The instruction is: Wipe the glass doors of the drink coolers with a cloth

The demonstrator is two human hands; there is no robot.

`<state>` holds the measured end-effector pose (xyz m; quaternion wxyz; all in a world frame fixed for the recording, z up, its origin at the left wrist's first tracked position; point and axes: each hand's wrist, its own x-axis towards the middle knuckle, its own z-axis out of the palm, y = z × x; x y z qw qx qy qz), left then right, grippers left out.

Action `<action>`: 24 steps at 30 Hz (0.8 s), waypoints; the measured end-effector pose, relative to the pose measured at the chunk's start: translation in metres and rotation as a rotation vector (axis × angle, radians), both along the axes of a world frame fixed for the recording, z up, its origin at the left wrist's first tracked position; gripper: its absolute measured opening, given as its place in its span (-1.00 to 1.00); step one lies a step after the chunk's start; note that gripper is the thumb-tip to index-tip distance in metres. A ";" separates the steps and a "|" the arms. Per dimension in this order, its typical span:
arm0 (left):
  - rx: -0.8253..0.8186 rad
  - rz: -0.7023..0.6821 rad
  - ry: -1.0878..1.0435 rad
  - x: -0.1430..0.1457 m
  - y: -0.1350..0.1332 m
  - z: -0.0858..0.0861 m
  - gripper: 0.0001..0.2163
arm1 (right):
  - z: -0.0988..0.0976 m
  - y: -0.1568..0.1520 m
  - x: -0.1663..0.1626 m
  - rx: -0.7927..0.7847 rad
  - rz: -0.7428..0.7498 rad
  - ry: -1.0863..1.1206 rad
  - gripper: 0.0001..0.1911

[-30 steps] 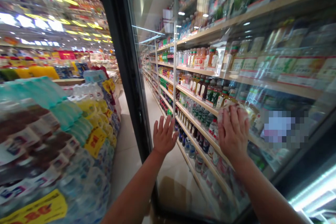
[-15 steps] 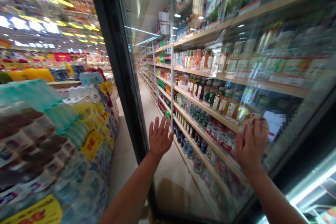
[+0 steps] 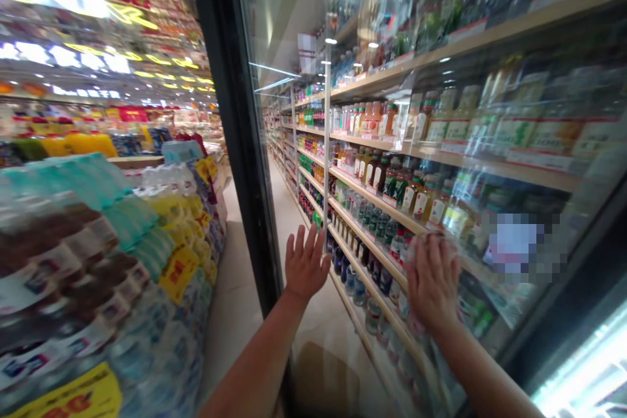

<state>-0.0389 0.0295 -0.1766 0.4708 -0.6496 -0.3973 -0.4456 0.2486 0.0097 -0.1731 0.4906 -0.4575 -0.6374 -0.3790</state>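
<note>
A glass door (image 3: 304, 313) with a black frame (image 3: 238, 111) stands in front of me. My left hand (image 3: 307, 261) is on the glass near that frame, fingers spread and nothing in it. Farther right, my right hand (image 3: 434, 281) lies against the pane with its fingers close together. A pale cloth (image 3: 412, 249) shows only at its edges under the fingers; most of it is hidden. Shelves (image 3: 372, 199) of bottled drinks show through or in the glass behind both hands.
Stacked packs of bottles (image 3: 63, 241) with a yellow price sign (image 3: 179, 272) stand at the left beside the aisle floor (image 3: 238, 261). A blurred white label (image 3: 513, 241) is at the right of the glass. Bright light (image 3: 582, 366) shines at lower right.
My right hand has slid left across the glass with the pale cloth, away from the white label. My left hand stays at about the same place on the pane. The view has shifted slightly.
</note>
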 end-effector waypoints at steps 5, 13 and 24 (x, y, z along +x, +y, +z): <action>-0.004 0.010 -0.007 0.002 -0.003 -0.001 -0.38 | 0.028 -0.001 -0.029 -0.017 0.048 -0.054 -0.28; -0.002 0.025 -0.010 0.002 -0.010 -0.002 -0.39 | -0.005 -0.012 -0.065 -0.044 0.183 -0.158 -0.33; -0.006 0.016 -0.016 0.002 -0.014 -0.001 -0.38 | 0.016 -0.012 -0.095 -0.076 0.243 -0.164 -0.35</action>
